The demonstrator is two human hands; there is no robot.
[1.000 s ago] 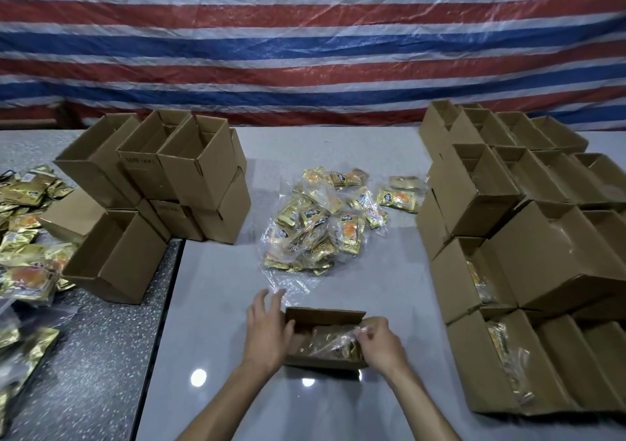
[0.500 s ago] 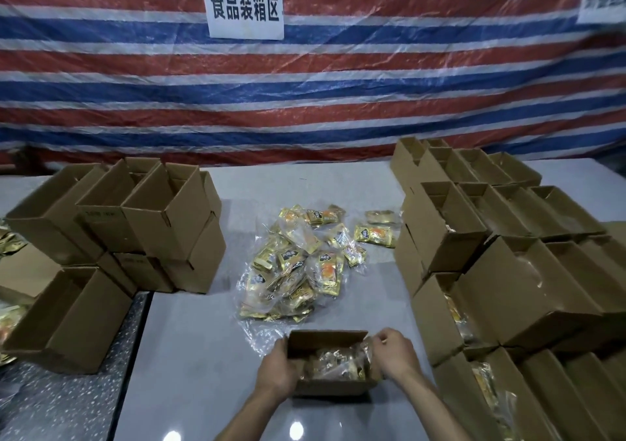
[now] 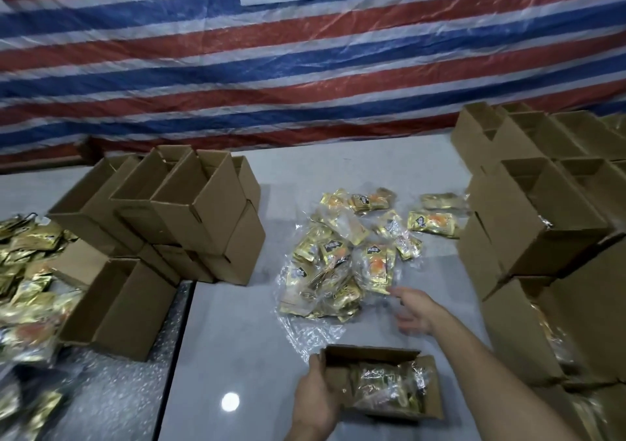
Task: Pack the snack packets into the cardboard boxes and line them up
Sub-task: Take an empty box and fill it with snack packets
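Observation:
A small open cardboard box [image 3: 369, 356] sits on the white table near me, with gold snack packets [image 3: 389, 389] inside it. My left hand [image 3: 316, 403] grips the box's left end. My right hand [image 3: 415, 310] is stretched forward with spread fingers, holding nothing, right beside the near edge of the loose pile of gold snack packets [image 3: 342, 267] lying on clear plastic wrap at the table's middle.
A stack of empty cardboard boxes [image 3: 189, 210] stands at the left. Rows of boxes [image 3: 542, 223], some holding packets, fill the right side. More gold packets [image 3: 27, 271] lie on the grey table at far left. A striped tarp hangs behind.
My right hand has left the box and moved forward to the packet pile. My left hand stays on the box's left end. The camera has tilted and shifted.

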